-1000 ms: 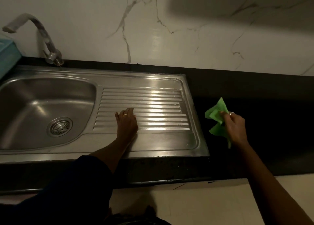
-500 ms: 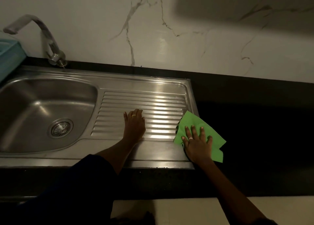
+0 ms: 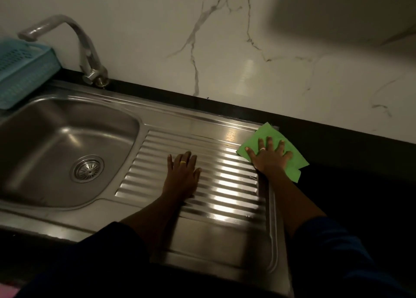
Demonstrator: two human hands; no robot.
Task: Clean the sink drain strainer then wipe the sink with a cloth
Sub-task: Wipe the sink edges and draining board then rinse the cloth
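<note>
A stainless steel sink (image 3: 56, 126) fills the left, with the round drain strainer (image 3: 88, 168) seated in the basin floor. Its ribbed drainboard (image 3: 227, 185) stretches to the right. My left hand (image 3: 183, 171) lies flat, fingers spread, on the middle of the drainboard and holds nothing. A green cloth (image 3: 267, 133) lies spread over the drainboard's far right corner and onto the black counter. My right hand (image 3: 269, 157) presses flat on the cloth, fingers apart.
A curved metal faucet (image 3: 83, 48) stands behind the basin. A light blue plastic basket (image 3: 22, 72) sits at the far left edge. Black countertop (image 3: 360, 174) runs to the right of the sink, below a white marble wall (image 3: 225, 50).
My right hand laid the bunched cloth flat at the drainboard's right edge, then slid it away toward the far right corner. My left hand stayed on the drainboard.
</note>
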